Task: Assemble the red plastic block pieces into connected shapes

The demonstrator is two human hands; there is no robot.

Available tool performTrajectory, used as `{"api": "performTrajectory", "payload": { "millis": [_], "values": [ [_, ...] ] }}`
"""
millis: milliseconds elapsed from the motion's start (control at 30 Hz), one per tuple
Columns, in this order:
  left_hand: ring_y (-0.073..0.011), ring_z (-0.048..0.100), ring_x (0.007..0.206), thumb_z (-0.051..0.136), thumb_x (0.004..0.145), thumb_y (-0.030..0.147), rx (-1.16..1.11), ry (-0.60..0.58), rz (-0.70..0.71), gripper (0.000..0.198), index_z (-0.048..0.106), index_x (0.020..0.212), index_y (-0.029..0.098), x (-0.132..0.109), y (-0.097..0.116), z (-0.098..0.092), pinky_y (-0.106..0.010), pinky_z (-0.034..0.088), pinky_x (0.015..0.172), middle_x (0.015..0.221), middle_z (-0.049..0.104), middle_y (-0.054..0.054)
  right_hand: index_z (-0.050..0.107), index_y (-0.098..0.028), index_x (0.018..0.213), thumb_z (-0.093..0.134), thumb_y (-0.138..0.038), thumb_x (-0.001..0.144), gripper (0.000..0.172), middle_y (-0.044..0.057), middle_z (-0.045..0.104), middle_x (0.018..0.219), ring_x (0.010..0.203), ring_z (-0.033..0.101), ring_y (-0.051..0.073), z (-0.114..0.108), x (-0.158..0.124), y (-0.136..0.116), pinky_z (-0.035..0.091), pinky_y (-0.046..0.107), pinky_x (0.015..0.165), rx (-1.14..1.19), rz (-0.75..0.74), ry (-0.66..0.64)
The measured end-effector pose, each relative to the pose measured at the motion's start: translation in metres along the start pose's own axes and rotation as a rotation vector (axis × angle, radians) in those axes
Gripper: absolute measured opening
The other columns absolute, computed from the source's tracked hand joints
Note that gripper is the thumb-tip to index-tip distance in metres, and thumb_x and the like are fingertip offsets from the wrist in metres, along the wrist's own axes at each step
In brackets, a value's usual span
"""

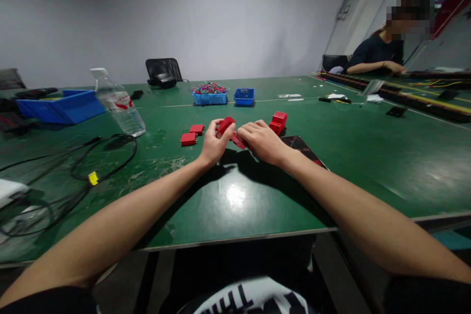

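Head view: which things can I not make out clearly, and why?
All in the head view:
Red object: partly hidden by the left hand and right hand.
Dark flat object: partly covered by the right forearm.
Small coloured parts in the blue basket: too small to tell apart.
White object: cut off by the left edge.

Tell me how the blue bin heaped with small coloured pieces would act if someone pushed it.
The blue bin would likely slide rather than tip, being low and wide. Its small coloured pieces may spill if jolted, since they heap above the rim.
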State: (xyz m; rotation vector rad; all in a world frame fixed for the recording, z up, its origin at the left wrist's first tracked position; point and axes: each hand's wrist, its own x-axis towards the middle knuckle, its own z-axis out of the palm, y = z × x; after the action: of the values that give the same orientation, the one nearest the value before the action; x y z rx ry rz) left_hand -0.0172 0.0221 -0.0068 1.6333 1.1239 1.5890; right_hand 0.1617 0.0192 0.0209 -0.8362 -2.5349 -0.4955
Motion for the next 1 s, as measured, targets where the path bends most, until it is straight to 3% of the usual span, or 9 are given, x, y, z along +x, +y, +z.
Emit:
{"api": "performTrajectory", "payload": {
  "millis": [200, 300, 367, 500, 600, 700, 833, 900, 1000],
  "values": [
    [-0.0118, 0.058, 0.069, 0.072, 0.076, 0.043, 0.112, -0.022, 0.104, 0.035, 0.052, 0.093, 0.019, -0.004, 0.000, 0.002, -0.025, 0.049, 0.068, 0.080, 0.061, 0.002, 0.057, -0.018, 0.101, 0.055, -0.005, 0.083, 0.021, 0.014, 0.067, 0.106, 0.088, 0.061, 0.026, -0.002, 0.000, 0.006, 0.038, 0.034, 0.076, -0.011, 0.288, 0.123],
    [-0.0117, 0.057, 0.065, 0.073, 0.077, 0.045, 0.106, -0.049, 0.086, 0.036, 0.051, 0.092, 0.019, -0.005, -0.001, 0.001, -0.025, 0.048, 0.063, 0.079, 0.060, 0.002, 0.056, -0.019, 0.103, 0.057, -0.001, 0.076, 0.032, 0.009, 0.069, 0.096, 0.075, 0.063, 0.020, -0.001, 0.000, 0.010, 0.041, 0.030, 0.069, 0.227, 0.445, 0.129],
    [-0.0114, 0.055, 0.063, 0.070, 0.080, 0.046, 0.115, -0.004, 0.080, 0.034, 0.050, 0.088, 0.020, -0.004, -0.003, 0.001, -0.025, 0.048, 0.062, 0.076, 0.057, 0.002, 0.055, -0.019, 0.107, 0.057, -0.001, 0.075, 0.037, 0.004, 0.071, 0.085, 0.069, 0.064, 0.017, 0.000, 0.001, 0.008, 0.044, 0.027, 0.066, 0.427, 0.512, 0.119],
    [-0.0119, 0.052, 0.064, 0.066, 0.084, 0.050, 0.149, 0.168, 0.078, 0.035, 0.047, 0.082, 0.021, 0.001, -0.007, -0.003, -0.025, 0.048, 0.063, 0.072, 0.052, 0.003, 0.053, -0.017, 0.122, 0.063, -0.009, 0.075, 0.049, 0.003, 0.074, 0.085, 0.069, 0.069, 0.017, 0.003, 0.001, 0.000, 0.051, 0.029, 0.071, 0.688, 0.477, 0.092],
    [-0.0120, 0.051, 0.064, 0.067, 0.083, 0.052, 0.126, 0.185, 0.060, 0.036, 0.047, 0.082, 0.021, 0.003, -0.010, -0.004, -0.025, 0.047, 0.064, 0.072, 0.051, 0.003, 0.052, -0.017, 0.129, 0.069, -0.025, 0.081, 0.052, 0.006, 0.076, 0.092, 0.076, 0.072, 0.019, 0.008, 0.002, -0.002, 0.054, 0.033, 0.076, 0.762, 0.453, 0.103],
    [-0.0116, 0.053, 0.064, 0.069, 0.080, 0.050, 0.088, 0.125, 0.057, 0.036, 0.048, 0.084, 0.021, 0.002, -0.009, -0.003, -0.025, 0.048, 0.064, 0.073, 0.053, 0.003, 0.058, -0.015, 0.125, 0.065, -0.034, 0.088, 0.042, 0.010, 0.076, 0.096, 0.081, 0.074, 0.022, 0.013, 0.002, 0.000, 0.056, 0.036, 0.078, 0.741, 0.498, 0.134],
    [-0.0150, 0.062, 0.074, 0.071, 0.078, 0.044, 0.135, -0.023, 0.126, 0.034, 0.054, 0.095, 0.019, -0.005, -0.003, -0.001, -0.028, 0.053, 0.073, 0.085, 0.063, -0.001, 0.065, -0.014, 0.118, 0.060, -0.027, 0.091, 0.030, 0.014, 0.077, 0.103, 0.089, 0.074, 0.024, 0.018, 0.003, 0.006, 0.055, 0.039, 0.085, 0.661, 0.583, 0.192],
    [-0.0195, 0.066, 0.090, 0.071, 0.078, 0.040, 0.222, -0.122, 0.238, 0.033, 0.059, 0.099, 0.019, -0.010, 0.002, 0.000, -0.033, 0.054, 0.084, 0.100, 0.067, -0.007, 0.069, -0.015, 0.111, 0.058, -0.023, 0.090, 0.024, 0.013, 0.077, 0.106, 0.094, 0.073, 0.025, 0.017, 0.004, 0.009, 0.054, 0.040, 0.088, 0.616, 0.615, 0.235],
    [-0.0267, 0.057, 0.123, 0.072, 0.077, 0.035, 0.345, -0.240, 0.412, 0.027, 0.062, 0.097, 0.019, -0.017, 0.011, 0.001, -0.041, 0.046, 0.107, 0.122, 0.063, -0.012, 0.071, -0.016, 0.105, 0.057, -0.020, 0.089, 0.021, 0.012, 0.077, 0.105, 0.094, 0.072, 0.024, 0.016, 0.004, 0.012, 0.054, 0.039, 0.088, 0.597, 0.625, 0.286]
  ]
}}
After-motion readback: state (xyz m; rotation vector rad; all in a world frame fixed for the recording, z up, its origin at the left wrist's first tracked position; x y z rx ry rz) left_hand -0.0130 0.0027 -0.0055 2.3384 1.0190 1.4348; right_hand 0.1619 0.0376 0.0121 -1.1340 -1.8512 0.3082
